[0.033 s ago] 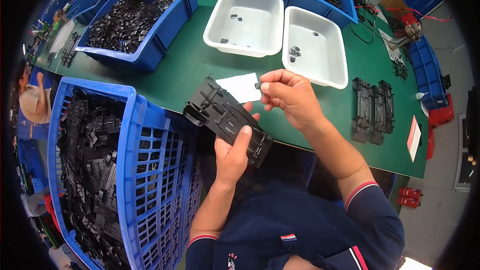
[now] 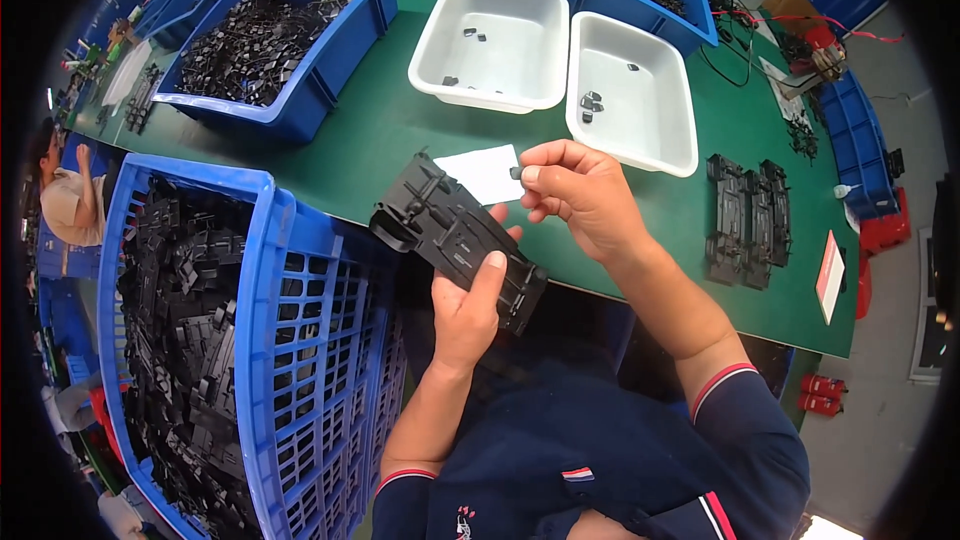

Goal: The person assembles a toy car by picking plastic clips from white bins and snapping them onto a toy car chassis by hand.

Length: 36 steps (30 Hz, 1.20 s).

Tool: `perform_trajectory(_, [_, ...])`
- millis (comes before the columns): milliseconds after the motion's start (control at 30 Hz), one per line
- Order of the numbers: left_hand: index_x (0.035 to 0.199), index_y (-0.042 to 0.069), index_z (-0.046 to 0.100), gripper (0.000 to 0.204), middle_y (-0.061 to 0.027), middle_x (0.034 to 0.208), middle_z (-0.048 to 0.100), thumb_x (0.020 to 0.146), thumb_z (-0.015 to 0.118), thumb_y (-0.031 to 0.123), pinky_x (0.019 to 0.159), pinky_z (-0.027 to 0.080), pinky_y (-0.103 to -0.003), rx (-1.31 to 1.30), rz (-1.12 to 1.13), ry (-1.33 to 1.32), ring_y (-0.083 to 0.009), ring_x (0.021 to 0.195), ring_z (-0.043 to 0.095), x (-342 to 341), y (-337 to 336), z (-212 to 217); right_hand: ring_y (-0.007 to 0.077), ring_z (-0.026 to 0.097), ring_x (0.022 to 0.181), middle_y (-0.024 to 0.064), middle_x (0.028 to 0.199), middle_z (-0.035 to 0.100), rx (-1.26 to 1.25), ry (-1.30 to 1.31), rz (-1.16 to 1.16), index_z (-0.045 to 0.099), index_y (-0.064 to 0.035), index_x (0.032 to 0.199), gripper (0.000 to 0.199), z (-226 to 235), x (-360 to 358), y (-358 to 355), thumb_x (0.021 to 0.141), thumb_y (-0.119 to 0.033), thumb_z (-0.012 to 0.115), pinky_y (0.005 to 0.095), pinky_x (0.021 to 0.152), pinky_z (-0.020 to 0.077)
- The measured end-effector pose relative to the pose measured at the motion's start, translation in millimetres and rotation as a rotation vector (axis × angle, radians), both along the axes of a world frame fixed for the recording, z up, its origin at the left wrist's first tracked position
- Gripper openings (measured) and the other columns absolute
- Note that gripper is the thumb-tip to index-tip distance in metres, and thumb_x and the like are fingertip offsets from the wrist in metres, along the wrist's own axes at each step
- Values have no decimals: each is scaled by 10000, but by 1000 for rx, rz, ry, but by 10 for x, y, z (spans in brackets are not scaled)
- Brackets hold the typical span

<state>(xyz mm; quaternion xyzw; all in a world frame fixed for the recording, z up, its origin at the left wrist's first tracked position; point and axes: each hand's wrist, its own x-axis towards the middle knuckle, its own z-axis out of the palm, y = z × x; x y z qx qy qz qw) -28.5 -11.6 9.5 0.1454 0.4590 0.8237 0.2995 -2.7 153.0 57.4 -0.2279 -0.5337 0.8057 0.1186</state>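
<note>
My left hand [image 2: 468,308] grips a long black plastic frame part [image 2: 450,232] and holds it tilted over the near edge of the green table [image 2: 380,130]. Just right of the part's upper end, my right hand [image 2: 582,195] pinches a small black piece [image 2: 516,173] between thumb and fingertips. A white paper card [image 2: 487,170] lies on the table behind the part.
Two white trays [image 2: 440,60] [image 2: 680,140] holding a few small black pieces stand beyond my hands. A blue slatted crate [image 2: 275,340] of black parts is at my left. Blue bins [image 2: 310,90] sit further back. Similar black frames [image 2: 745,220] lie at the right. A person [image 2: 65,202] sits far left.
</note>
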Motion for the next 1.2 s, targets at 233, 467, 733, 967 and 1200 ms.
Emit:
perform_trajectory(233, [1329,-53,393,429,-175,1333,489,912,470,8,950,458,-329,-72,53,0,-224,1142,546,39,-50,20,94,588,662,26,799,641,275,43,-131,654,-11,950,124,-143,-114,49,840,-68,645,233,584,491])
perform_trajectory(467, [1307,-55,420,407,-173,1326,497,913,489,14,942,463,-330,-46,72,-54,-231,1136,551,11,-51,-28,72,560,639,9,765,644,1073,-110,-2,672,-11,943,142,-593,-293,256,845,-112,650,204,587,459])
perform_trajectory(733, [1273,-25,459,386,-151,1261,546,895,521,24,954,440,-356,-11,34,-63,-229,1100,571,37,-69,-34,97,583,626,45,787,637,127,-18,71,642,-3,929,134,-15,-51,-135,808,-51,673,224,551,483])
perform_trajectory(967, [1201,-7,506,282,-49,1099,568,919,515,7,842,431,-235,-100,139,234,-108,978,538,153,-125,-60,120,619,668,71,802,648,-64,81,133,635,14,918,139,-23,35,-381,812,-53,694,253,595,530])
perform_trajectory(1200, [1210,-17,505,290,-54,1103,578,920,512,-5,857,438,-250,-118,192,392,-126,988,547,209,-153,-134,124,619,695,71,801,646,-80,88,125,637,12,896,115,21,75,-457,810,-47,687,262,636,533])
